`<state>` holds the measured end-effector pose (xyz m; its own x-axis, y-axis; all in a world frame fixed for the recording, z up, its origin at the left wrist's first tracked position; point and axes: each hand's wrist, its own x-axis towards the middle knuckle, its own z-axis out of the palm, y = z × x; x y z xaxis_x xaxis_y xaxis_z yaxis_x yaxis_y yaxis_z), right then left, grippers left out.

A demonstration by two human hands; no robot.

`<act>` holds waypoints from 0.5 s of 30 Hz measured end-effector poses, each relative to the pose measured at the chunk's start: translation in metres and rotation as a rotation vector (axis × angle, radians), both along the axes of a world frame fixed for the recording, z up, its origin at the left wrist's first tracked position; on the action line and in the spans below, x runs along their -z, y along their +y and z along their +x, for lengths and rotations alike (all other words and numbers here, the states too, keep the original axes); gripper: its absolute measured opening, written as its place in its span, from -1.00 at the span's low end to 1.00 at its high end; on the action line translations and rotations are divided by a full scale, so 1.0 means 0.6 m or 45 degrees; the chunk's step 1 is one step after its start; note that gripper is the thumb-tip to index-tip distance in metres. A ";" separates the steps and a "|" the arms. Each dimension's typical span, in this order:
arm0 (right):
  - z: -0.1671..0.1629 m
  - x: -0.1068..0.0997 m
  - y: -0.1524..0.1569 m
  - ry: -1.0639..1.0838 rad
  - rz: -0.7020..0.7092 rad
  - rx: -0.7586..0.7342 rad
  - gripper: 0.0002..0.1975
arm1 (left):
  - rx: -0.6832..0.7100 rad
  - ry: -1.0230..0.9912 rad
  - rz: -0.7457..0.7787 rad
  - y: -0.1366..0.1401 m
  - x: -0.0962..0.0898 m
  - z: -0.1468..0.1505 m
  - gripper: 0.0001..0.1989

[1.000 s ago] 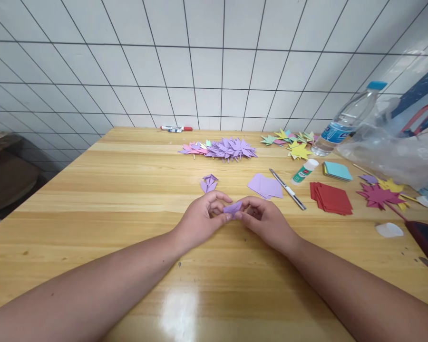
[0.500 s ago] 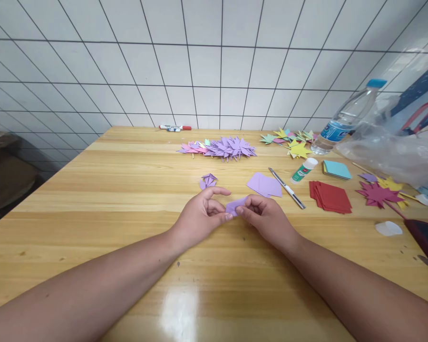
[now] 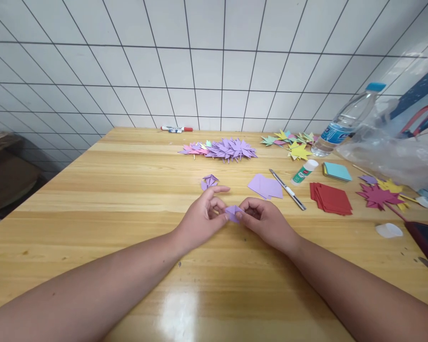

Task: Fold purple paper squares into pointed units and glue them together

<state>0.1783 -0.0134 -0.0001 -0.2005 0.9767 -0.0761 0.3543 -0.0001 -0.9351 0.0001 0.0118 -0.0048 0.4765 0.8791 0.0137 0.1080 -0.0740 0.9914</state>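
A small folded piece of purple paper (image 3: 232, 213) is pinched between my two hands, low over the wooden table. My left hand (image 3: 205, 213) grips its left corner with thumb and a curled finger, the index finger stretched out above. On the right side, my right hand (image 3: 264, 216) holds it between thumb and bent fingers. Just beyond my left hand lies a folded purple paper piece (image 3: 210, 181). Flat purple sheets (image 3: 266, 185) rest past my right hand, and a utility knife (image 3: 288, 190) lies beside them.
Along the back sit purple paper stars (image 3: 231, 149) and markers (image 3: 176, 129). To the right are a glue stick (image 3: 305, 172), red paper squares (image 3: 331, 198), blue paper (image 3: 337, 171), a white cap (image 3: 389, 230), a dark red paper star (image 3: 378, 194) and a water bottle (image 3: 347, 118).
The purple paper between my hands has gone from a flat strip to a pointed, triangular fold. Both hands stay in nearly the same place; the view has shifted slightly.
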 end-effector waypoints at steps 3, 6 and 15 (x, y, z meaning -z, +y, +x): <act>0.000 0.002 0.000 0.019 0.011 -0.022 -0.82 | -0.076 -0.056 -0.001 0.004 -0.002 -0.001 -0.49; 0.002 0.004 0.000 0.067 0.020 0.029 -0.82 | -0.052 -0.006 -0.007 0.006 -0.001 0.001 -0.55; -0.002 0.002 -0.004 -0.008 0.128 0.045 -0.80 | 0.042 0.185 0.072 0.005 0.009 0.002 -0.87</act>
